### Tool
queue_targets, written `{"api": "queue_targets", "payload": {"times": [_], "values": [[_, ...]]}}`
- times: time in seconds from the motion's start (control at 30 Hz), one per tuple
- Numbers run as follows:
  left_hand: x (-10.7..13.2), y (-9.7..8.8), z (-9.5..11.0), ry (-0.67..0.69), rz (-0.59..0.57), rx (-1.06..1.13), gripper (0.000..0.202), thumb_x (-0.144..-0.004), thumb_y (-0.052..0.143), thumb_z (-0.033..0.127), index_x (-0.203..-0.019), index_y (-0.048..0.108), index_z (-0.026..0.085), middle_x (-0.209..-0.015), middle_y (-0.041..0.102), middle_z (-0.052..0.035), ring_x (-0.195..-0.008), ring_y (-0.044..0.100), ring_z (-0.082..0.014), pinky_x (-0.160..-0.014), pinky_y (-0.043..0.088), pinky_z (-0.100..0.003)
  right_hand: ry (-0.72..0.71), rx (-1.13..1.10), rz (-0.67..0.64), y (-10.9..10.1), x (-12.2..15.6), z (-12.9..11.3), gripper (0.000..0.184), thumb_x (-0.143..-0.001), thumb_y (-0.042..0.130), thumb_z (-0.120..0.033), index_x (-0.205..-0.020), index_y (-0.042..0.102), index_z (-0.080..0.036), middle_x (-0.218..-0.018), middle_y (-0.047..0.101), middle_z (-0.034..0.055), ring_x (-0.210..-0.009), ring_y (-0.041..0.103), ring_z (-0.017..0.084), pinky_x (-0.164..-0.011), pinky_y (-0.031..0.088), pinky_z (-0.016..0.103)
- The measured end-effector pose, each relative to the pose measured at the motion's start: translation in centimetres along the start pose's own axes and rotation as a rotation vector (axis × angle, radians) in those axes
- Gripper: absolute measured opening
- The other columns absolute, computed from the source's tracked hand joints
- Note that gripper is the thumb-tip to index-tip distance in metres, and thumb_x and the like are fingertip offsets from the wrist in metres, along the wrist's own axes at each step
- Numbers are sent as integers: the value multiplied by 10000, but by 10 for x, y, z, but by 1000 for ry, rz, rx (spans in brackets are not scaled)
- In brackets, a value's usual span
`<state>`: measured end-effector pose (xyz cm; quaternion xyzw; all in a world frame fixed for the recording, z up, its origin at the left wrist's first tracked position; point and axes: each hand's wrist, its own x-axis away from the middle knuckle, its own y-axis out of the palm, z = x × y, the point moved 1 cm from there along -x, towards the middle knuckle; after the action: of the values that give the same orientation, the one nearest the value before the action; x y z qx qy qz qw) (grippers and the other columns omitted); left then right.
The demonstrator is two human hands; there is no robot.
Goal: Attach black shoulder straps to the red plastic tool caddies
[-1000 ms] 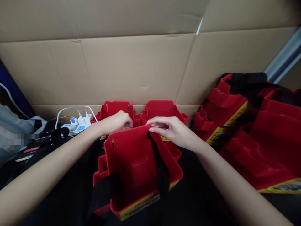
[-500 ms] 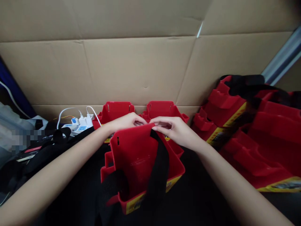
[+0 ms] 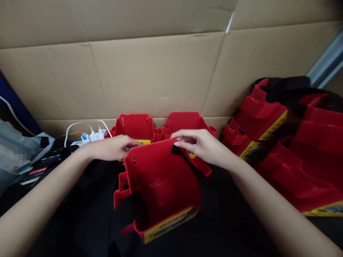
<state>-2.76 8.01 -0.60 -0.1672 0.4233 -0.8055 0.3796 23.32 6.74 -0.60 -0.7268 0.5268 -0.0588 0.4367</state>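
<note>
Red plastic holder tray [image 3: 160,182] sits mid-way on the dark desk [image 3: 230,221], tipped up, likely to present its top rim. Right hand [image 3: 199,144] pinches that rim at the black webbing strap [image 3: 184,159]; left hand [image 3: 112,148] braces the left corner, grip hidden.

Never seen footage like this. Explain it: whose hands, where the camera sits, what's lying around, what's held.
No machine here: a person works with two bare hands, and a camera on their head looks forward and down. The right hand pinches the top edge of a red plastic holder with its fingers, where a black strap meets it. The left hand is at the holder's upper left corner; whether it grips is unclear. The holder sits on a dark surface. Behind it stand two more red holders; a pile of red holders lies to the right, a white power strip to the left, a cardboard wall at the back.
</note>
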Motion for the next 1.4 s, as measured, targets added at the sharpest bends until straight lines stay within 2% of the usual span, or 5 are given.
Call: {"api": "queue_targets", "payload": {"times": [0.1, 0.27, 0.7, 0.97, 1.4], "values": [[-40, 12, 20, 169, -53, 241, 376, -768, 562, 237, -1140, 587, 190, -1156, 622, -55, -1021, 575, -164, -845, 434, -261, 4, -10, -11, 2, 2, -3, 218, -785, 566, -332, -921, 641, -179, -876, 675, 43, -809, 629, 175, -736, 502, 307], [-62, 31, 16, 169, -32, 269, 172, -746, 557, 233, -793, 683, 126, -717, 665, -12, -662, 594, -137, -591, 440, -228, -4, 25, -1, 0, 1, -1, 225, -787, 560, -326, -933, 640, -174, -860, 673, 45, -781, 623, 171, -699, 500, 297], [98, 21, -47, -309, 183, -422, 282, -748, 441, 129, -832, 696, 214, -871, 662, -31, -765, 628, -173, -744, 484, -295, -25, 42, 7, -4, 1, 8, 249, -764, 616, -387, -905, 639, -183, -775, 658, 30, -703, 606, 150, -637, 481, 271], [117, 74, 4, -242, 157, 58, 694, -775, 601, 386, -1377, 264, 318, -1434, 340, -22, -1275, 383, -212, -1020, 377, -316, -53, 95, 26, -7, 1, 15, 264, -775, 608, -413, -927, 628, -197, -775, 649, 27, -694, 598, 147, -616, 467, 263], [127, 79, 25, -419, 90, 585, 484, -667, 711, 282, -1075, 462, 206, -981, 665, -42, -954, 582, -194, -863, 407, -301, -38, 84, 19, -5, -1, 17, 286, -763, 610, -433, -928, 622, -200, -763, 627, 18, -657, 561, 131, -586, 449, 257]]}}
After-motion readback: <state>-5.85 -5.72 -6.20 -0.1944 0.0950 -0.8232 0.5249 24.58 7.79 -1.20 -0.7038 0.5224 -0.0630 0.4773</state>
